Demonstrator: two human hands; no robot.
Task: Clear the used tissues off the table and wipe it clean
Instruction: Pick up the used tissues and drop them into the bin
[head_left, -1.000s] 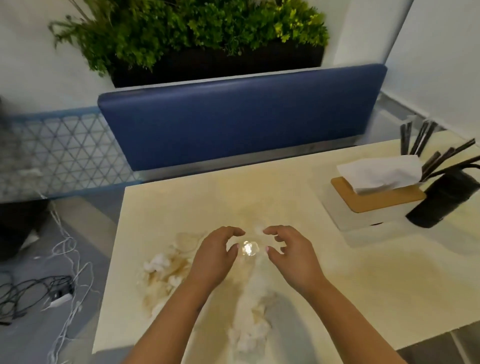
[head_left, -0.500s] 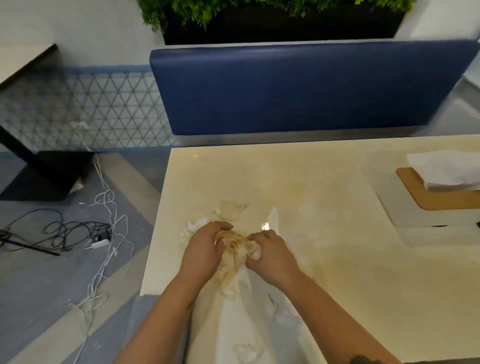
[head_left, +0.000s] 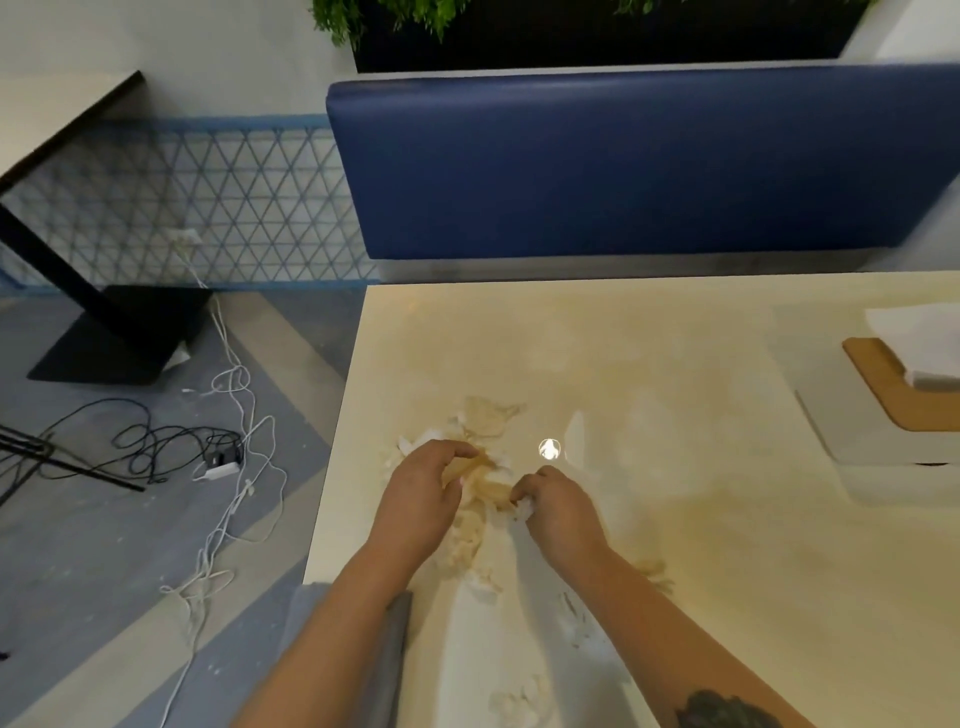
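Note:
A heap of crumpled, stained tissues (head_left: 480, 493) lies on the cream table (head_left: 675, 545) near its left edge. My left hand (head_left: 421, 499) curls over the heap's left side and grips the tissues. My right hand (head_left: 558, 512) is closed on the heap's right side, pinching white and yellowish paper. More tissue scraps lie beyond the hands (head_left: 485, 415), close to me (head_left: 519, 701) and beside my right forearm (head_left: 657, 571).
A tissue box with a wooden lid (head_left: 893, 395) stands at the table's right edge. A blue bench back (head_left: 623, 166) runs behind the table. Cables (head_left: 208, 447) and a black table base (head_left: 114, 338) lie on the floor to the left.
Both hands came down from hovering apart over the table and closed on the tissue heap, drawing it together. The view swung left, so the tissue box slid to the right edge.

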